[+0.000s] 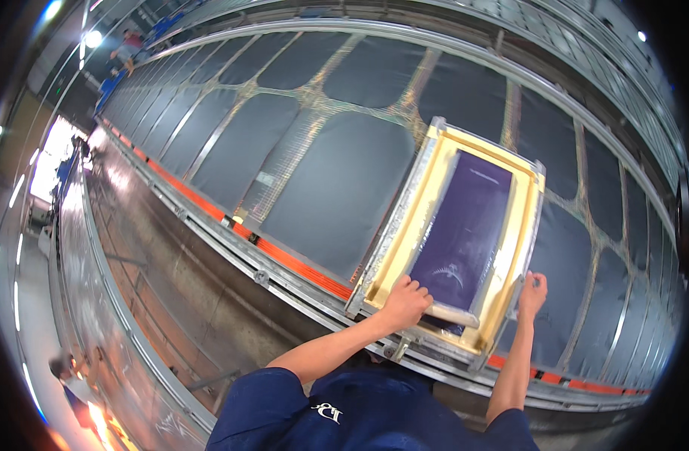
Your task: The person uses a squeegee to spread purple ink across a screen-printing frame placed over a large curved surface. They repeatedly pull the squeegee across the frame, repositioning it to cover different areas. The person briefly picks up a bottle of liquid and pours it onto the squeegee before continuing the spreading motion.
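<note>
A screen-printing frame (pixel 530 218) with a pale yellow border and a purple mesh panel (pixel 472 218) lies tilted across the long printing table. My left hand (pixel 407 303) is closed around the left end of a squeegee (pixel 453 314), a pale bar near the frame's close end. Dark ink shows beside the bar, and a light curved mark is visible on the purple mesh. At the frame's right edge, my right hand (pixel 532 295) is closed with its fingers curled on the rim; the exact grip is partly hidden.
Dark grey panels (pixel 344 188) with patterned bands between them cover the long table. A metal rail with an orange strip (pixel 299 263) runs along its near edge. Another long table (pixel 126 353) stands at left, with a person (pixel 81 383) beside it. Another person (pixel 128 49) is far off at upper left.
</note>
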`<state>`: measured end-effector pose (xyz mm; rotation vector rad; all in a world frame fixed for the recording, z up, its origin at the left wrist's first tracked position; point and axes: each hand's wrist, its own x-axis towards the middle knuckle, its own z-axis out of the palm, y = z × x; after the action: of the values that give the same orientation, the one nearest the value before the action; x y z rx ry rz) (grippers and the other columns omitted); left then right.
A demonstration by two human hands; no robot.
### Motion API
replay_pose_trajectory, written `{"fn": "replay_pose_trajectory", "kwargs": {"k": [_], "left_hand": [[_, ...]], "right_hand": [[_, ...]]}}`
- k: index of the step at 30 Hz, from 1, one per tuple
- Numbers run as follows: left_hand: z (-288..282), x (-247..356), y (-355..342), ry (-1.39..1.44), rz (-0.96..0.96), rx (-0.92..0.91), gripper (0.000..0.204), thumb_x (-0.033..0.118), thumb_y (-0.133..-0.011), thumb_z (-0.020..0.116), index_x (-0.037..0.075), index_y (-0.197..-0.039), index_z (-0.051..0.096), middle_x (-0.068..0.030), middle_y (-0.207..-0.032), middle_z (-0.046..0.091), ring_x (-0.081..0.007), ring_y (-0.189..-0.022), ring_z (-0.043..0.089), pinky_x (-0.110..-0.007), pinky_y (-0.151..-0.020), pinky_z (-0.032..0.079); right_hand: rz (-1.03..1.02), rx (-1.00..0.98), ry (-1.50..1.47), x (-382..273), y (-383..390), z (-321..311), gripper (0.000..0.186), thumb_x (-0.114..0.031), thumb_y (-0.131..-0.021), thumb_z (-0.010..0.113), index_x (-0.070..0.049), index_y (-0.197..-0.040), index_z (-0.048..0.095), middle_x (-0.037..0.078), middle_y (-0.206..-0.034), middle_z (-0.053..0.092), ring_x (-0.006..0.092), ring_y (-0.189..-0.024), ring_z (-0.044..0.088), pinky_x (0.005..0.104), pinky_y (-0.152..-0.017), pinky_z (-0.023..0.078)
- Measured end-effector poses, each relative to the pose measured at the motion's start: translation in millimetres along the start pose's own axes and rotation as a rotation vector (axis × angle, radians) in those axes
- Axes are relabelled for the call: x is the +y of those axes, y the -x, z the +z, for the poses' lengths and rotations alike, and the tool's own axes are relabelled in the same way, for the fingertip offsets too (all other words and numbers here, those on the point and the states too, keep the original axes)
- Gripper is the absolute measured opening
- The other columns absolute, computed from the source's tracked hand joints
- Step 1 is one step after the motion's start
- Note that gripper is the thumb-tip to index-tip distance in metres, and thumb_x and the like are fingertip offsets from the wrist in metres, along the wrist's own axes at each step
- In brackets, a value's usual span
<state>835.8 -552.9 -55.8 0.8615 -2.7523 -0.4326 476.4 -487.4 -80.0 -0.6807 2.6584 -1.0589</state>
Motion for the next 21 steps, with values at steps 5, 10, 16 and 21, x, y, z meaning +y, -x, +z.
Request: {"fn": "replay_pose_trajectory", "kwargs": {"k": [5,10,16,21], "left_hand": [[-30,-20,19,0.089,-0.051,0.049,0.023,0.011,-0.065,0.073,0.013,-0.088,0.069,-0.0007,-0.091,0.066,-0.022,-0.093,0.063,-0.04,-0.089,0.043],[-77,-123,57,0.015,-0.129,0.01,0.023,0.015,-0.065,0.076,0.015,-0.088,0.069,-0.0014,-0.089,0.067,-0.0244,-0.092,0.065,-0.043,-0.087,0.044],[-145,-267,120,-0.025,-0.075,0.013,0.022,0.018,-0.067,0.082,0.017,-0.087,0.073,0.0035,-0.088,0.071,-0.0213,-0.086,0.068,-0.042,-0.082,0.044],[-160,-290,175,-0.117,0.007,0.05,0.033,0.011,-0.063,0.077,0.017,-0.094,0.071,0.0027,-0.095,0.071,-0.0207,-0.088,0.066,-0.041,-0.082,0.043]], "right_hand": [[-0.022,-0.019,-0.075,-62,6,-22,0.022,-0.026,-0.098,0.067,-0.004,-0.102,0.065,0.007,-0.09,0.067,0.018,-0.076,0.057,0.0361,-0.076,0.049],[-0.107,-0.008,-0.296,-109,65,87,0.025,-0.027,-0.098,0.068,-0.002,-0.105,0.069,0.008,-0.092,0.068,0.0175,-0.081,0.06,0.036,-0.077,0.049],[-0.128,-0.01,-0.345,-180,151,206,0.027,-0.03,-0.099,0.067,-0.002,-0.101,0.068,0.011,-0.09,0.071,0.0228,-0.079,0.062,0.0386,-0.076,0.05],[-0.036,-0.031,-0.287,-224,184,236,0.028,-0.032,-0.098,0.067,-0.004,-0.101,0.068,0.014,-0.085,0.072,0.0283,-0.076,0.066,0.0416,-0.076,0.051]]}}
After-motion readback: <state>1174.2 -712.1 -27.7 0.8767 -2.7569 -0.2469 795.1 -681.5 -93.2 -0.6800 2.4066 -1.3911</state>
